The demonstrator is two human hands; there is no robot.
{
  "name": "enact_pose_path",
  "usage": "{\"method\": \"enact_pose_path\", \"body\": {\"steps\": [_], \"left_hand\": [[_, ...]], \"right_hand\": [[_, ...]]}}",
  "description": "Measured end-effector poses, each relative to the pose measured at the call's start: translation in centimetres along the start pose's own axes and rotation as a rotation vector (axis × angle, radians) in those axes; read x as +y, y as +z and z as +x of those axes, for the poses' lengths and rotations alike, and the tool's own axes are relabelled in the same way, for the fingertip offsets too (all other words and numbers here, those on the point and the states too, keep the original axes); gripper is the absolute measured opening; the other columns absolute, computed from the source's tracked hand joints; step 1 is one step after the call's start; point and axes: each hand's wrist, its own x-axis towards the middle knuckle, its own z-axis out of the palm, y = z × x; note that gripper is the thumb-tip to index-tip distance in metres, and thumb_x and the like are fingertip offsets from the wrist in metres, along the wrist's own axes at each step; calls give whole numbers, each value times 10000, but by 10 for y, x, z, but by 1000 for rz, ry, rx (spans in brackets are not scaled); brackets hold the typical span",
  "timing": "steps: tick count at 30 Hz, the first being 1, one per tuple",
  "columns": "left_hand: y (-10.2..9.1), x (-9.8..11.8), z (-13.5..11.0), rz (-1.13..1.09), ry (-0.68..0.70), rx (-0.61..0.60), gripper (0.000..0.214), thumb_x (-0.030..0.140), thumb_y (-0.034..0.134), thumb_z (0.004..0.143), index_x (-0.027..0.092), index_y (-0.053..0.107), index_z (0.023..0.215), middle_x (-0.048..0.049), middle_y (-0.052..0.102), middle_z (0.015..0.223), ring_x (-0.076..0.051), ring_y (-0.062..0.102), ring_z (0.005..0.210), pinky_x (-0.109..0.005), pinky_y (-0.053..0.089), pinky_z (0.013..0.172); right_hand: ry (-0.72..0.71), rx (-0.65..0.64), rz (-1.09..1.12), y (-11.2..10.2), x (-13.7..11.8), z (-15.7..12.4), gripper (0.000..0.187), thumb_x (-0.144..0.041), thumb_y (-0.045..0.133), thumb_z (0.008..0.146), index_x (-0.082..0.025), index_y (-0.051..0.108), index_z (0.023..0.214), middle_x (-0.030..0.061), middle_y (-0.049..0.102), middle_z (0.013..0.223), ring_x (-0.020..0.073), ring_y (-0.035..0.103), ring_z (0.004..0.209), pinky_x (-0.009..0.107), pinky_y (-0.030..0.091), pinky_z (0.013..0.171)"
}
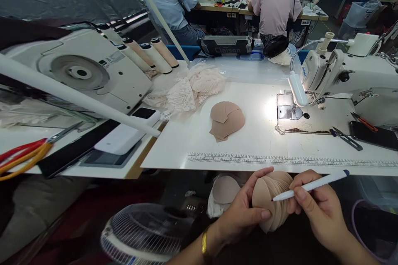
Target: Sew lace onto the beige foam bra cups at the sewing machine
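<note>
Below the table's front edge, my left hand grips a fanned stack of beige fabric cup pieces, thumb on the front piece. My right hand pinches a white pen with a blue cap, its tip touching the stack. More beige cup pieces lie piled on the white table ahead of my hands. Another cup piece rests in a bundle under the table by my left wrist.
A sewing machine with a lit lamp stands at the right, thread snips and a phone beside it. Lace fabric lies at the back, thread cones and scissors at the left, a fan below. Two people sit beyond.
</note>
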Motion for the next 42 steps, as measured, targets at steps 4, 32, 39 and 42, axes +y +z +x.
{"method": "enact_pose_path", "body": {"steps": [4, 32, 39, 42], "left_hand": [[-1, 22, -2, 410, 79, 18, 900, 249, 874, 760, 357, 422, 1530, -79, 594, 1365, -299, 610, 1217, -442, 480, 1044], [-1, 32, 25, -61, 96, 105, 841, 372, 865, 774, 255, 489, 1516, -114, 684, 1304, -368, 621, 1255, -475, 511, 1072], [-22, 22, 20, 3, 94, 84, 981, 399, 921, 654, 179, 479, 1503, -161, 718, 1170, -390, 672, 1136, -476, 548, 991], [-26, 20, 18, 19, 83, 86, 982, 415, 921, 651, 164, 485, 1495, -170, 721, 1157, -394, 683, 1112, -483, 554, 975]], "right_hand": [[-65, -4, -171, -18, -8, 11, 213, -321, 558, 1044, -295, 654, 1232, 50, 703, 996, 215, 669, 896, 347, 556, 796], [-95, 399, -101, -11, 38, 29, 291, -463, 523, 1047, -239, 634, 1196, 30, 633, 827, 225, 605, 829, 380, 491, 819], [15, 287, 108, -15, 27, 40, 254, -482, 574, 1034, -232, 592, 999, -36, 593, 652, 165, 557, 651, 298, 432, 690], [37, 250, 165, -9, 25, 44, 304, -516, 612, 1005, -224, 589, 923, -37, 598, 618, 155, 552, 606, 283, 426, 645]]}}
